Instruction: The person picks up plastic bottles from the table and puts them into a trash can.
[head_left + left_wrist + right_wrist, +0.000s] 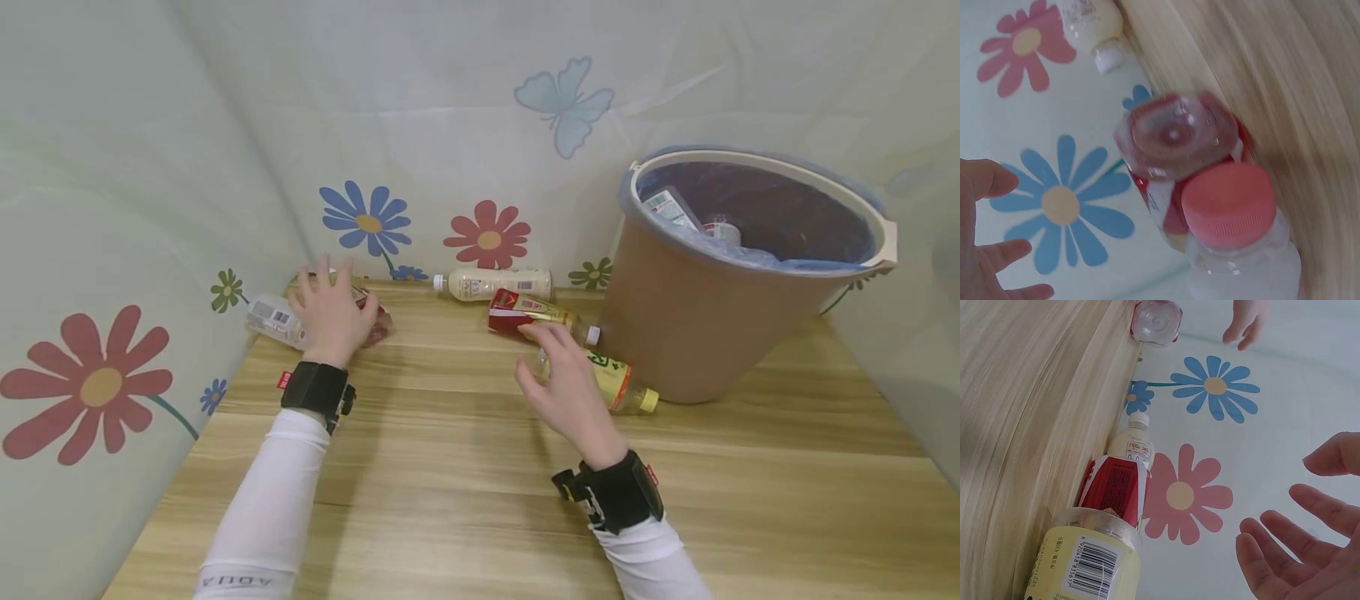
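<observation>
My left hand point(330, 321) hovers with spread fingers over two bottles at the table's far left. One is a whitish bottle point(273, 321) with a pink cap; the other is a red-labelled bottle point(1175, 134), its clear base showing in the left wrist view. A gap separates the left fingers from both there. My right hand point(566, 387), fingers loosely bent and holding nothing, is above a yellow-labelled bottle point(1088, 565). Behind that bottle lie a red-labelled bottle point(513, 312) with a white cap and a cream-coloured bottle point(495, 283) against the backdrop.
A brown bin point(675, 325) with a bluish liner stands at the right, containers such as a white labelled one point(671, 208) inside. Flower-printed sheeting point(450, 125) walls the wooden table point(450, 483) at the back and sides.
</observation>
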Motion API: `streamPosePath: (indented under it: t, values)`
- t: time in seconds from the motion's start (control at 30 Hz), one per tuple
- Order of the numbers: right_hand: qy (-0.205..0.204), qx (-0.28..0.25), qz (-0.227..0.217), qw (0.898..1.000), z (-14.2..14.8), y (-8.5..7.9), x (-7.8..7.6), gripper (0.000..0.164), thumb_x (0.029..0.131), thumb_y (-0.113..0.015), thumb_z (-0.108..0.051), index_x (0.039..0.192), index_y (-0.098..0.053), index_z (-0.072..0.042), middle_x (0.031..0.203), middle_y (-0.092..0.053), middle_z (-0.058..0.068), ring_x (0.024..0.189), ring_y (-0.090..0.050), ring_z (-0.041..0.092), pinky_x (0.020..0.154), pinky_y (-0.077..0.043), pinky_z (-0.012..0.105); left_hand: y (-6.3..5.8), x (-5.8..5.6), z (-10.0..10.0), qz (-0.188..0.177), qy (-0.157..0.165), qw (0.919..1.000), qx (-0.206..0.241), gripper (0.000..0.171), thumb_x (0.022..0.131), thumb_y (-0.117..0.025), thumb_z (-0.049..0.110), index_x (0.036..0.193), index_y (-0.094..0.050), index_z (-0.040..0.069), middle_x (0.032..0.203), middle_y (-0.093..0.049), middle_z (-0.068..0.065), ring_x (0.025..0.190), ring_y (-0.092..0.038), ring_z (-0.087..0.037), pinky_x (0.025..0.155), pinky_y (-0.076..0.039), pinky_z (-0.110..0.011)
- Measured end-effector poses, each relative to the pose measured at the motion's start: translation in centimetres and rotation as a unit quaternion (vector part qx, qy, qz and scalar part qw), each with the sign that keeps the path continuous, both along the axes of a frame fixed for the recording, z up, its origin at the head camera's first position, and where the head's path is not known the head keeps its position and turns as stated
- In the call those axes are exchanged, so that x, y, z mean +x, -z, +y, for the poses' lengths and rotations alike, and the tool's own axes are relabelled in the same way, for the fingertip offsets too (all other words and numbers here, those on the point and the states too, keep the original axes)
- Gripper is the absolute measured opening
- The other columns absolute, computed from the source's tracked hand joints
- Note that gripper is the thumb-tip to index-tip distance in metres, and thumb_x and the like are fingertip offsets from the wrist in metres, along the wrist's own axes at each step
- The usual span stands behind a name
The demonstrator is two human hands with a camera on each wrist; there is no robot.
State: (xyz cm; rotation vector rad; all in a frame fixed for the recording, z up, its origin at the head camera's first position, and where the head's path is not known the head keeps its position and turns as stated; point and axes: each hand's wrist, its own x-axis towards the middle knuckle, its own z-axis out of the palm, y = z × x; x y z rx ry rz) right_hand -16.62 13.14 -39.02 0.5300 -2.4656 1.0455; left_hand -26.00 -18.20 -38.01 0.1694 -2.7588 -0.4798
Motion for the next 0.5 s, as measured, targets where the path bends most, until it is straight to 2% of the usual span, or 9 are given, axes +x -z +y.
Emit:
streamPosePath:
  t: [0.13,0.27,0.37,0.5]
  values:
    - [-0.002,0.002,-0.002,1.0,0.0,-0.1,0.1,0.041,0.091,-0.065,-0.01,0.132,-0.061,-0.003,0.127,-0.063,0.015,0.109,-0.064,0.031,0.086,-0.055,0.044,-0.2,-0.7,-1.6,-0.048,-0.031,0.9983,0.013,0.072,0.099,-0.047,0.048,0.159,-0.027,0.014,0.166,-0.012,-0.028,0.15,-0.007,-0.058,0.114,-0.011,-0.08]
    - [-0.002,0.004,-0.009,1.0,0.0,-0.2,0.2,0.041,0.092,-0.064,-0.011,0.132,-0.062,-0.004,0.128,-0.063,0.015,0.106,-0.064,0.029,0.081,-0.053,0.039,0.3,-0.8,-2.4,-0.094,-0.05,0.9937,0.035,0.075,0.1,-0.043,0.053,0.16,-0.021,0.014,0.166,-0.003,-0.032,0.148,-0.003,-0.062,0.11,-0.009,-0.085]
    - [0.0,0.003,-0.009,1.0,0.0,-0.3,0.1,0.042,0.091,-0.065,-0.009,0.133,-0.062,-0.005,0.127,-0.063,0.014,0.1,-0.062,0.027,0.076,-0.05,0.036,1.1,-0.9,-2.6,-0.121,-0.056,0.9904,0.038,0.075,0.1,-0.042,0.054,0.16,-0.021,0.014,0.164,-0.004,-0.034,0.147,-0.003,-0.064,0.108,-0.011,-0.087]
    - [0.0,0.004,-0.004,1.0,0.0,-0.4,0.1,0.042,0.091,-0.066,-0.009,0.132,-0.062,-0.006,0.126,-0.064,0.013,0.092,-0.059,0.024,0.07,-0.046,0.033,2.1,-0.9,-2.6,-0.149,-0.053,0.987,0.025,0.076,0.099,-0.042,0.054,0.159,-0.025,0.012,0.161,-0.012,-0.036,0.146,-0.009,-0.063,0.107,-0.018,-0.086]
